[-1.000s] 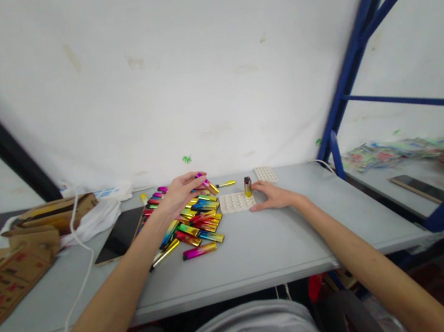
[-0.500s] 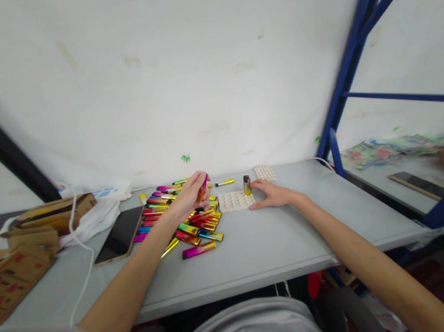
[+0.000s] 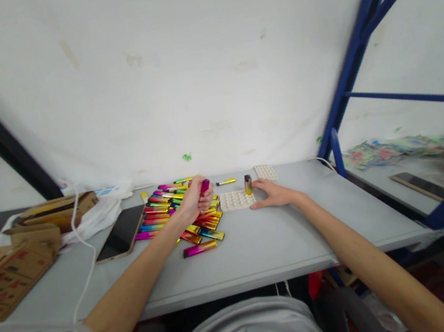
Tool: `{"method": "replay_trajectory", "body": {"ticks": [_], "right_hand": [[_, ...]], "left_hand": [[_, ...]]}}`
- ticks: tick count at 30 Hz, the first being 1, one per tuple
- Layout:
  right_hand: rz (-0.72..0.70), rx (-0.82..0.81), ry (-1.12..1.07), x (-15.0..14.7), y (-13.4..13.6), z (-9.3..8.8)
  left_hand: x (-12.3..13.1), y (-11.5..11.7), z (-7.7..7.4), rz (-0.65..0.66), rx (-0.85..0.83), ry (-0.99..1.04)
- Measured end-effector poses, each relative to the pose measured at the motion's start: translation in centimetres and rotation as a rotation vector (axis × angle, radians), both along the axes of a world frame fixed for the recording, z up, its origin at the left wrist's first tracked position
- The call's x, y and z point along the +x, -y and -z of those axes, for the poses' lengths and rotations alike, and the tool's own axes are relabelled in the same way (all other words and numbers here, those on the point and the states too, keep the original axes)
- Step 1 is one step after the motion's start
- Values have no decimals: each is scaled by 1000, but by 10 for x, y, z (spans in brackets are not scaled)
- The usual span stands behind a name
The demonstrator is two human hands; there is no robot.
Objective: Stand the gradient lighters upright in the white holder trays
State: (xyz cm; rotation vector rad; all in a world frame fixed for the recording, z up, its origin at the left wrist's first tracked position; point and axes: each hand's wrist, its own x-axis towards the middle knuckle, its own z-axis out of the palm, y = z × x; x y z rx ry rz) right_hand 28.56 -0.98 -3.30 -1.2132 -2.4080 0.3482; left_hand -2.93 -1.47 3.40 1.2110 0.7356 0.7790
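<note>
In the head view, the left hand [image 3: 194,198] is closed around a pink lighter [image 3: 205,185], held just above the pile of coloured lighters [image 3: 170,212] so it clears them. The right hand [image 3: 272,194] lies flat and open on the surface [image 3: 262,245], holding nothing. Its fingertips rest against the white tray [image 3: 234,201], apparently bracing it. A gold lighter [image 3: 247,184] stands upright, seated in the tray.

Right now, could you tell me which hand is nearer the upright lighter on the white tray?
Right. The right hand rests beside the upright lighter; the left hand is farther left, over the colourful pile, gripping a pink lighter.
</note>
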Motion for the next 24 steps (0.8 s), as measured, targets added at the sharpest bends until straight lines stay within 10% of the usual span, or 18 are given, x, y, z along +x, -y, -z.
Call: {"method": "replay_trajectory", "body": {"ticks": [24], "right_hand": [[-23,24,2,1,-2,2]], "left_hand": [[30,3,14,-93,247,-104]]}}
